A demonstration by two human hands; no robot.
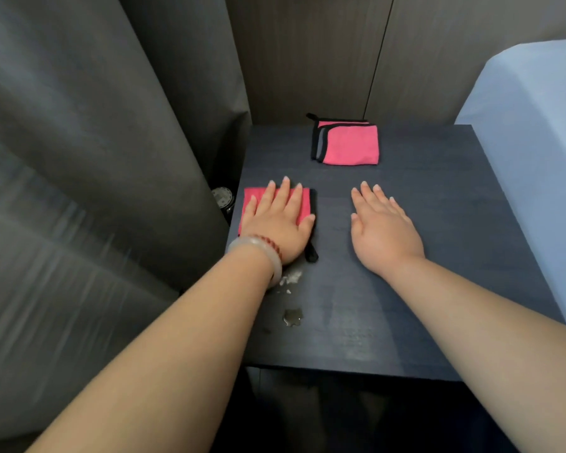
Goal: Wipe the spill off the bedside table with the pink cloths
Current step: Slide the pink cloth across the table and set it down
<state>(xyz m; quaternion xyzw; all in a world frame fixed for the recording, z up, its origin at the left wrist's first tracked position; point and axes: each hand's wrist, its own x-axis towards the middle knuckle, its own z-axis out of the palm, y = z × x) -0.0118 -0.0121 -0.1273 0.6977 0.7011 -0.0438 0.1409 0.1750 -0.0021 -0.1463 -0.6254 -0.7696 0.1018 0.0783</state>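
1. Head view: a dark, wood-grain bedside worktop (438,243) fills the middle of the picture, with a grey curtain (95,142) at 9 o'clock and a pale blue bed (536,158) at 3 o'clock.
2. The left hand (276,223) lies flat, fingers spread wide, pressing on a folded pink cloth with black trim (304,199) near the worktop's left edge; it grips nothing.
3. A pale bangle and a red bead bracelet (268,253) circle the left wrist.
4. The right hand (384,228) rests palm down on the bare worktop, fingers spread and holding nothing, well apart from both cloths.
5. A second folded pink cloth with black edging (348,143) lies at 12 o'clock, near the back edge, untouched.
6. The spill (293,317) shows as small wet patches at 6 o'clock from the left hand, just beside the wrist and nearer the front edge.
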